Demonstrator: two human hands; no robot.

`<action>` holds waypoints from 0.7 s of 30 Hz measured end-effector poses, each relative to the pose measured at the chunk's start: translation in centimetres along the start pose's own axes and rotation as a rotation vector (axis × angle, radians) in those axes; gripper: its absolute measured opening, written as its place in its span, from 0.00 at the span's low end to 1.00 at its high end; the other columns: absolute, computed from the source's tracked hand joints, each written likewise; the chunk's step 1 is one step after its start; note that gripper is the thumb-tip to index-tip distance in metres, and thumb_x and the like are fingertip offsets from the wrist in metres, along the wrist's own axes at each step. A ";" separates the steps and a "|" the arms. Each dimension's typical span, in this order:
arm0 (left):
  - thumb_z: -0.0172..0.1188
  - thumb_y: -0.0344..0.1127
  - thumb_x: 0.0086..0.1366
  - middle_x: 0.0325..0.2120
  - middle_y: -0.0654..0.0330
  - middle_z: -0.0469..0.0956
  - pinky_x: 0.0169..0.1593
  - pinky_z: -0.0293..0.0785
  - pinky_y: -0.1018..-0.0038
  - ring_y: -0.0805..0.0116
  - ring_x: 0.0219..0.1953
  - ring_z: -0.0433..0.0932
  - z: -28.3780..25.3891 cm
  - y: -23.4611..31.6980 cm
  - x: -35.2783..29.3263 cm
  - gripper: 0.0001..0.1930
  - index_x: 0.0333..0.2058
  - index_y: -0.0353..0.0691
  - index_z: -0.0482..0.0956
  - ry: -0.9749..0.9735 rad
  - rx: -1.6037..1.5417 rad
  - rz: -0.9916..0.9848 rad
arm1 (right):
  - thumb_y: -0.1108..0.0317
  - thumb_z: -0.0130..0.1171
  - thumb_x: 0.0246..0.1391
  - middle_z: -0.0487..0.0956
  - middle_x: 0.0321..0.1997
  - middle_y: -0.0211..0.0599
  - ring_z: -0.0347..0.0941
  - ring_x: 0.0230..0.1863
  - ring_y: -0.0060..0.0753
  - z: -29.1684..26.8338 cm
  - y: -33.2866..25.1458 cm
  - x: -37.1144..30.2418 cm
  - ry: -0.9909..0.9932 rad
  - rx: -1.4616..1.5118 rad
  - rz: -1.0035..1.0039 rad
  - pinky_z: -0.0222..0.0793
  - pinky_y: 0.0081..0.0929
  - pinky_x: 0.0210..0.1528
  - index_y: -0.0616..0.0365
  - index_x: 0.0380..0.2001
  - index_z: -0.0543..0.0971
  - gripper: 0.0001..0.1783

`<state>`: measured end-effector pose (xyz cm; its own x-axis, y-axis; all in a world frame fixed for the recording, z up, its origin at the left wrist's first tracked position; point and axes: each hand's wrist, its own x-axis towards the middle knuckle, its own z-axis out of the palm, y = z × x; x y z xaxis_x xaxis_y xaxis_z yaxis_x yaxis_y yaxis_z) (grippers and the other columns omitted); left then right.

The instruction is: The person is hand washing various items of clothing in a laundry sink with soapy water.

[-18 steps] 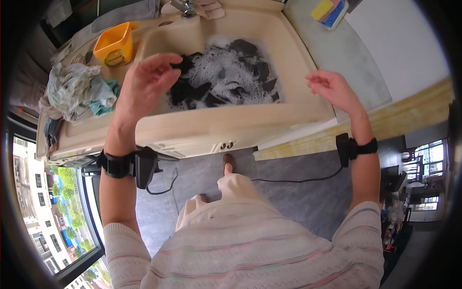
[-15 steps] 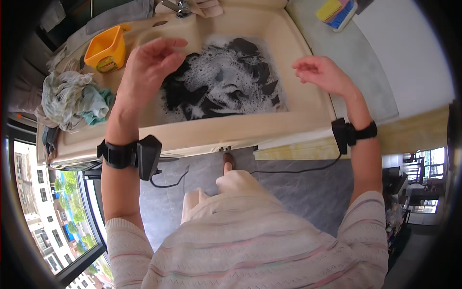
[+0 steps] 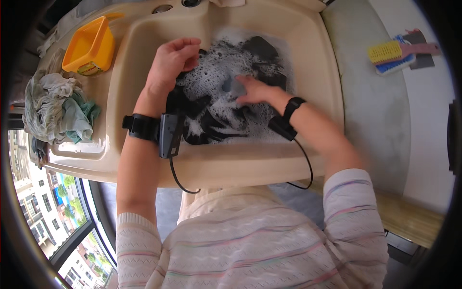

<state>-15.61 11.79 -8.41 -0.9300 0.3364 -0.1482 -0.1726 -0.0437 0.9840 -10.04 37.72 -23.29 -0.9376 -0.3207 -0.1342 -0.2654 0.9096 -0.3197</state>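
Observation:
Dark clothes [image 3: 199, 108] lie soaking under white suds [image 3: 211, 72] in the beige sink [image 3: 159, 29]. My right hand [image 3: 255, 90] reaches into the middle of the foam, thumb and fingers apart around a small blue-grey patch [image 3: 227, 85]. Whether that patch is cloth or water between suds, I cannot tell. Over the left side of the basin hangs my left hand [image 3: 177, 58], its fingers loosely bent and apart, nothing visible in them. It is nearest to the dark cloth at the foam's left edge.
A yellow-orange plastic basket [image 3: 91, 48] stands on the left ledge, behind a heap of wet white and green cloths [image 3: 55, 106]. On the right counter [image 3: 370, 106] lie a yellow-bristled brush [image 3: 385, 52] and a blue brush [image 3: 397, 65]. Cabled black devices are strapped to both forearms.
My right hand has come from above the sink's right rim down and left into the suds. My left hand has shifted right, over the basin. The view has moved closer over the sink.

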 end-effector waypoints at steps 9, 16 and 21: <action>0.56 0.33 0.54 0.20 0.67 0.71 0.22 0.61 0.86 0.81 0.19 0.67 -0.9 -5.1 1.3 0.12 0.37 0.35 0.74 -0.029 0.048 -0.279 | 0.73 0.52 0.39 0.76 0.35 0.50 0.72 0.39 0.44 1.9 -1.3 1.8 -0.225 0.396 0.350 0.66 0.33 0.42 0.67 0.36 0.75 0.16; 0.68 0.41 0.37 0.44 0.48 0.69 0.48 0.65 0.73 0.58 0.46 0.69 0.7 -7.1 0.6 0.38 0.51 0.39 0.66 -0.417 0.409 -0.048 | 0.81 0.50 0.40 0.76 0.32 0.29 0.69 0.36 0.18 -8.4 -6.9 1.9 -0.117 1.109 0.181 0.65 0.17 0.39 0.64 0.33 0.75 0.13; 0.65 0.39 0.34 0.31 0.50 0.76 0.42 0.69 0.68 0.55 0.37 0.74 1.2 -4.9 1.0 0.25 0.35 0.36 0.75 -0.358 0.786 -0.157 | 0.77 0.54 0.44 0.75 0.35 0.27 0.68 0.36 0.16 -10.9 -6.5 2.4 -0.188 1.074 -0.050 0.63 0.15 0.41 0.64 0.38 0.73 0.14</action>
<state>-15.29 13.43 -13.29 -0.7336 0.5650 -0.3778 0.1063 0.6444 0.7572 -12.97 33.92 -11.26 -0.8575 -0.4694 -0.2105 0.1180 0.2188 -0.9686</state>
